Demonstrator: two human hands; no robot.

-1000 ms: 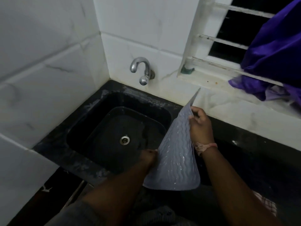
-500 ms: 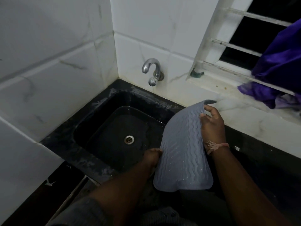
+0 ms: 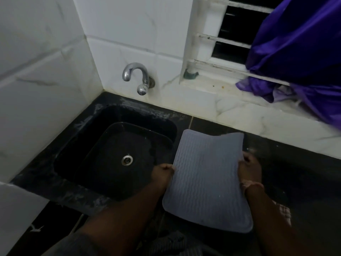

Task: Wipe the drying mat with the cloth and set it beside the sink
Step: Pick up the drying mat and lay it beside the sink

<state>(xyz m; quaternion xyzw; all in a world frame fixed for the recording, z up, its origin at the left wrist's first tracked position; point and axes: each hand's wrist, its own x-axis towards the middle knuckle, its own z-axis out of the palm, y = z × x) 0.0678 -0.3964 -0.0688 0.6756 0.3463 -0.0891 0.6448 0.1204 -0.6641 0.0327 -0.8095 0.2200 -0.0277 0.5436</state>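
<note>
Grey mat (image 3: 206,178) is gripped at both side edges, left hand (image 3: 163,175) and right hand (image 3: 250,170) curled round it, just right of the sink (image 3: 77,163) over the black worktop (image 3: 295,172); white tiled walls behind.

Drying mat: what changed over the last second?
The drying mat swung down from nearly upright over the sink's right edge to almost flat over the counter beside it. The right hand slid from the top corner to the right edge. The left hand still grips the left edge.
</note>
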